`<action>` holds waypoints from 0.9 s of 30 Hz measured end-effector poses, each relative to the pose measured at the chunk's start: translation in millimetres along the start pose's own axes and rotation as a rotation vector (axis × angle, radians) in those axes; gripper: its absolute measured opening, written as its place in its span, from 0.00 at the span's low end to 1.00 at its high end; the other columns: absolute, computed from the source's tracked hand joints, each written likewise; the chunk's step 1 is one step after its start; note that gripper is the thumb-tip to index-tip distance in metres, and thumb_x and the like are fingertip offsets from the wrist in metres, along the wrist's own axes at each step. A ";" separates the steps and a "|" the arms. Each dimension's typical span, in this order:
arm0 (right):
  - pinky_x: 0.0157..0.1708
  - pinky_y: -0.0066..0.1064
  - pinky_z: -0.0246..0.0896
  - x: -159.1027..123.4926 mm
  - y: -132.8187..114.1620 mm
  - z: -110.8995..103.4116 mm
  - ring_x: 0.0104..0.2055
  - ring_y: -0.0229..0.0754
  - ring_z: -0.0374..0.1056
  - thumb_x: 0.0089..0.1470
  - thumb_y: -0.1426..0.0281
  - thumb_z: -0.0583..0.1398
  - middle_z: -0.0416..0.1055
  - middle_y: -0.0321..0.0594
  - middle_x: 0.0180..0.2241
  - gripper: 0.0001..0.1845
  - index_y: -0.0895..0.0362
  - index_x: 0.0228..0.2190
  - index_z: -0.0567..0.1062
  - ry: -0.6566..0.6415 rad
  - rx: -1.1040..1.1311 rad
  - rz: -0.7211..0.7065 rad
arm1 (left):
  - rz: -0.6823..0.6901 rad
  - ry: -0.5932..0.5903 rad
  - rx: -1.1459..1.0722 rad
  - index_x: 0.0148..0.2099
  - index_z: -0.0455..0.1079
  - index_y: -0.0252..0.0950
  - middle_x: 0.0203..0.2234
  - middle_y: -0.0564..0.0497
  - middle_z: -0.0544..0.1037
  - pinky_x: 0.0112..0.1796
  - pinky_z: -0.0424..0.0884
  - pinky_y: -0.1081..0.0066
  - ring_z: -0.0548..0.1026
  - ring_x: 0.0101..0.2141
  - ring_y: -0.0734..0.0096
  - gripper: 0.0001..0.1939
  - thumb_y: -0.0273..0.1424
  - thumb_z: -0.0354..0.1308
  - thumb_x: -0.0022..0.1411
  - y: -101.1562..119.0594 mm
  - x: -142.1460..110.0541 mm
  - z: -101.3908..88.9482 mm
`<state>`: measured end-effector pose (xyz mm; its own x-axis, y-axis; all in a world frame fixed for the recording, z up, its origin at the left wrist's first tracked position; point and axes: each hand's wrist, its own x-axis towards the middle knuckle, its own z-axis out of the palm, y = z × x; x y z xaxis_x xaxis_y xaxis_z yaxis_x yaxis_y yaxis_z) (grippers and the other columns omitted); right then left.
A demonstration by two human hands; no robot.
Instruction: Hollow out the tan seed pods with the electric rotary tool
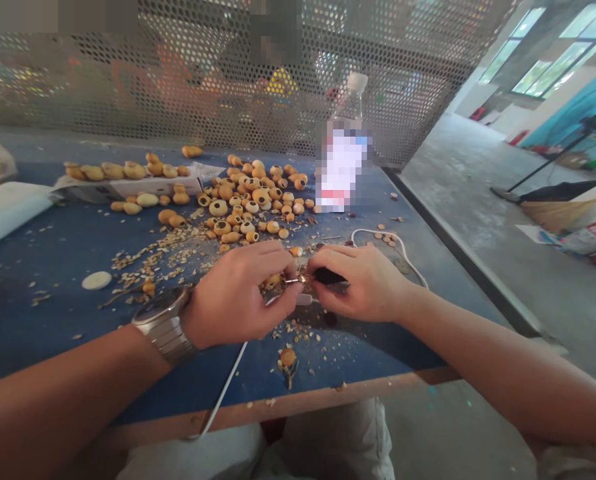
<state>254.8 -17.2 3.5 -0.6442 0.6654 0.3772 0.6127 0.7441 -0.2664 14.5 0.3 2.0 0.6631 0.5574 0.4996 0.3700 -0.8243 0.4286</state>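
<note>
1. A small, round orange-tan husk (273,283) sits between both hands at the near middle of the table, partly hidden by the fingers.
2. The left hand (235,293) has its fingers curled closed, gripping that husk. A steel-link wristwatch (163,325) circles the left wrist.
3. The right hand (358,283) has its fingers closed around a black-handled tool (328,275), whose thin metal tip (293,281) touches or nearly touches the husk. A white cable (385,243) curves across the table beyond the right hand.
4. Pale, crumbly shavings (171,257) lie scattered around the hands.
5. Beyond them, a heap of orange-tan husks (248,200) includes many with round dark openings. How many remain unopened cannot be told.
6. More, larger husks (128,171) lie along a white cardboard box (128,188).
7. All this rests on a blue tabletop (43,320) with a wooden edge (278,393). A clear plastic bottle (345,160) stands beside the heap, before a perforated metal screen (228,67).
</note>
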 end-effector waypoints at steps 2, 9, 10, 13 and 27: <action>0.34 0.28 0.61 -0.7 -1.0 2.2 0.35 0.37 0.72 0.58 0.71 0.61 0.76 0.36 0.36 0.05 0.56 0.39 0.74 0.011 -0.013 -0.025 | -0.005 -0.043 -0.002 0.38 0.74 0.35 0.32 0.51 0.74 0.35 0.65 0.68 0.72 0.34 0.68 0.07 0.33 0.60 0.68 -1.1 -0.6 2.5; 0.29 0.31 0.58 -1.2 -7.9 6.4 0.33 0.40 0.73 0.62 0.69 0.59 0.77 0.38 0.37 0.06 0.57 0.35 0.75 0.021 -0.213 -0.111 | -0.066 -0.097 -0.060 0.30 0.70 0.35 0.28 0.52 0.70 0.32 0.61 0.68 0.69 0.32 0.70 0.13 0.28 0.54 0.70 -2.0 -1.7 8.9; 0.30 0.32 0.59 -1.0 -8.5 6.3 0.33 0.40 0.73 0.64 0.69 0.58 0.77 0.39 0.36 0.07 0.58 0.35 0.75 0.013 -0.239 -0.129 | -0.078 -0.114 -0.076 0.31 0.70 0.35 0.29 0.51 0.70 0.33 0.62 0.68 0.69 0.32 0.69 0.12 0.27 0.54 0.69 -2.1 -1.6 9.0; 0.30 0.33 0.59 -0.6 -9.4 6.1 0.32 0.40 0.72 0.67 0.68 0.56 0.77 0.38 0.35 0.11 0.58 0.36 0.76 -0.008 -0.283 -0.166 | -0.100 -0.156 -0.128 0.33 0.72 0.35 0.30 0.51 0.72 0.36 0.64 0.67 0.71 0.35 0.68 0.10 0.26 0.55 0.68 -2.4 -1.0 8.5; 0.32 0.32 0.60 -4.8 -10.1 4.8 0.33 0.40 0.73 0.65 0.69 0.58 0.77 0.39 0.36 0.10 0.58 0.40 0.79 -0.171 -0.077 -0.067 | -0.020 -0.197 -0.011 0.33 0.69 0.35 0.33 0.49 0.74 0.34 0.65 0.66 0.71 0.34 0.66 0.11 0.26 0.53 0.70 6.1 -4.7 5.2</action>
<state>249.5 -27.6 0.1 -0.7494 0.6195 0.2337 0.5944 0.7850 -0.1745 17.1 -7.8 -1.7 0.7707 0.5425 0.3342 0.3778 -0.8114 0.4460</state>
